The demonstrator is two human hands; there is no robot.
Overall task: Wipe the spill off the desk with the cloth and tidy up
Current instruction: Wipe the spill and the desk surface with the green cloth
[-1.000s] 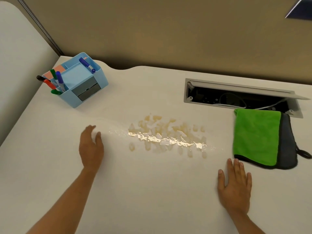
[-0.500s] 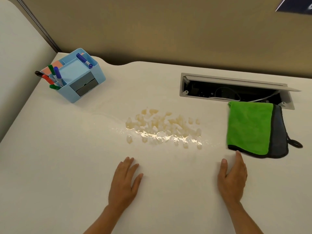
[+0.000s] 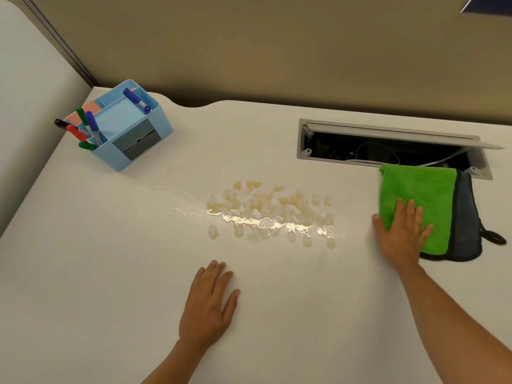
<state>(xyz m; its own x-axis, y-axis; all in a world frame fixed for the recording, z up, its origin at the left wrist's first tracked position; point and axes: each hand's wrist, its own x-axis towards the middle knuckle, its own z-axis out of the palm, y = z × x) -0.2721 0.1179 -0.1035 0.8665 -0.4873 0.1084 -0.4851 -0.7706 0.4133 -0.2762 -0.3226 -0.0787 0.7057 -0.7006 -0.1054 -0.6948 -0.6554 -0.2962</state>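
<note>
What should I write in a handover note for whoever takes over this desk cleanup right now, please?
Left hand: flat on the desk, palm down, holding nothing, just in front of the spill.
Right hand: open, lying flat on the near left corner of the green cloth; it is not gripped or lifted.
The cloth is folded, right of the spill, with its far edge at the open cable hatch.
The spill is a yellowish wet patch mid-desk, untouched.
The blue organizer with markers sits at the far left.
Done: cloth reached. Left: pick it up, wipe the spill, tidy up.
</note>
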